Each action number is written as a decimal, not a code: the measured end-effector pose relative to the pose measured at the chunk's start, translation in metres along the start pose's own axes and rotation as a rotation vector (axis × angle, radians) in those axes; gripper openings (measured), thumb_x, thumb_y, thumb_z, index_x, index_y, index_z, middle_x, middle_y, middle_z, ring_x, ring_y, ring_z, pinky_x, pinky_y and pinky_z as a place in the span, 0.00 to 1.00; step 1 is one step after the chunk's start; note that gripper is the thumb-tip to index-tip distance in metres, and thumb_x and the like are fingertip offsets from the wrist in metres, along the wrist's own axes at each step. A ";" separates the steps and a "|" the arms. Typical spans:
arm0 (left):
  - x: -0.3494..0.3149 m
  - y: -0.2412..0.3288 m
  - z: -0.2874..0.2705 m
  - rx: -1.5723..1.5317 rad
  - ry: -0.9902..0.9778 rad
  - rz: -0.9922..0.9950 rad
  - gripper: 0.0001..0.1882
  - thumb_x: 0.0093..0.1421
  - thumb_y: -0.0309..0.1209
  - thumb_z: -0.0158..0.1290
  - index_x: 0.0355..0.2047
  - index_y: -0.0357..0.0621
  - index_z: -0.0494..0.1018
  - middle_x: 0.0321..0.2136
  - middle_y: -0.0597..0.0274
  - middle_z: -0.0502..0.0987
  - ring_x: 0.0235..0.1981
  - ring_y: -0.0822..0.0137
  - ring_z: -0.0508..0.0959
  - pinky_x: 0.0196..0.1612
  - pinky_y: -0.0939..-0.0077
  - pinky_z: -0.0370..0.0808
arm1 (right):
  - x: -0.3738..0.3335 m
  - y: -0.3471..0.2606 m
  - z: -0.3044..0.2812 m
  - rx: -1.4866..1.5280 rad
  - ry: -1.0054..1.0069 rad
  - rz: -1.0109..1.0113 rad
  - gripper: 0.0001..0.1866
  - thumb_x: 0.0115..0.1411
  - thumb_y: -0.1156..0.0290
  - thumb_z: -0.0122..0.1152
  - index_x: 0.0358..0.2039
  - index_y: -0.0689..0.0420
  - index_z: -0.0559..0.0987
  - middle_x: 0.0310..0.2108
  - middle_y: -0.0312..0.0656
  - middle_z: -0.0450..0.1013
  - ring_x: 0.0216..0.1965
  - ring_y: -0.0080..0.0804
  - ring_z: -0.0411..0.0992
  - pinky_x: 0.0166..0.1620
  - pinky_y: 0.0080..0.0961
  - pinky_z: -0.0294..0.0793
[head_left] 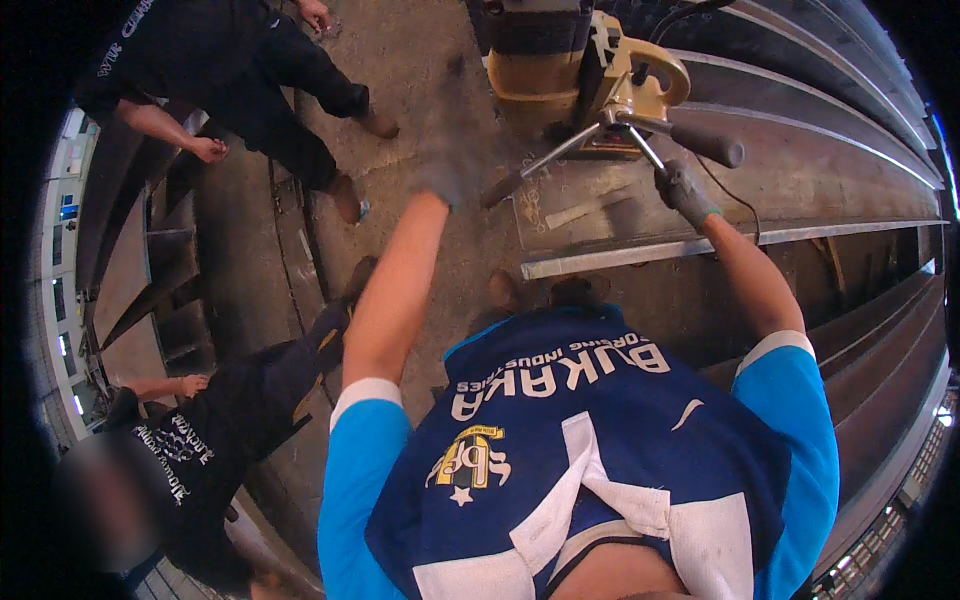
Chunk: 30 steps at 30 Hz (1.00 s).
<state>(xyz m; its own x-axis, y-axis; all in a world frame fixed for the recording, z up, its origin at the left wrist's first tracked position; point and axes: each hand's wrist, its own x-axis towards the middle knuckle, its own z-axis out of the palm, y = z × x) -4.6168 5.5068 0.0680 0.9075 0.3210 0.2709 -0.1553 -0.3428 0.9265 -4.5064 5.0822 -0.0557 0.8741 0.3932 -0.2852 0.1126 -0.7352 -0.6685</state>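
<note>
A yellow-and-black magnetic drill [560, 85] stands on a steel beam [720, 190], its three-armed feed handle [622, 112] spreading out toward me. My right hand [686, 193], in a grey glove, is closed round the end of the arm that points at me. The arm to its right, with a dark grip [708, 145], is free. My left hand [445, 180], also gloved, is smeared by motion just left of the third arm's dark grip [503, 190]. It looks apart from that grip, and its fingers cannot be made out.
A cable [740, 200] hangs from the drill over the beam. The beam's pale flange edge [640, 258] lies between me and the drill. More steel beams [800, 75] lie at the right. Two people in dark clothes, one standing [230, 60] and one lower [215, 440], are at the left.
</note>
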 end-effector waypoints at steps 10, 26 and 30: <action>0.109 0.037 0.013 -0.275 -0.177 0.188 0.52 0.58 0.45 0.70 0.75 0.46 0.54 0.66 0.48 0.71 0.63 0.48 0.75 0.67 0.53 0.75 | -0.033 -0.047 -0.065 -0.630 0.138 -0.189 0.09 0.63 0.69 0.60 0.40 0.57 0.84 0.35 0.55 0.81 0.39 0.59 0.79 0.42 0.54 0.76; 0.108 0.061 0.016 -0.381 -0.159 0.217 0.60 0.48 0.30 0.80 0.75 0.49 0.52 0.65 0.54 0.71 0.62 0.59 0.78 0.64 0.62 0.82 | 0.006 0.000 0.036 -0.136 -0.006 -0.032 0.13 0.65 0.63 0.63 0.44 0.56 0.86 0.32 0.54 0.82 0.33 0.56 0.79 0.40 0.50 0.78; 0.101 0.066 0.007 -0.474 -0.245 0.148 0.56 0.54 0.34 0.77 0.76 0.50 0.53 0.66 0.54 0.70 0.64 0.59 0.75 0.67 0.59 0.77 | 0.018 0.012 0.032 -0.109 -0.031 -0.217 0.16 0.69 0.61 0.62 0.53 0.53 0.79 0.31 0.45 0.80 0.27 0.35 0.78 0.31 0.45 0.75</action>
<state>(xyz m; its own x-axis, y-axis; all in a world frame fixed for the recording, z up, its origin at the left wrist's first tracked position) -4.5329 5.5105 0.1550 0.9183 0.0657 0.3905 -0.3950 0.0841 0.9148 -4.5046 5.0978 -0.0908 0.8093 0.5636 -0.1653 0.3477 -0.6866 -0.6386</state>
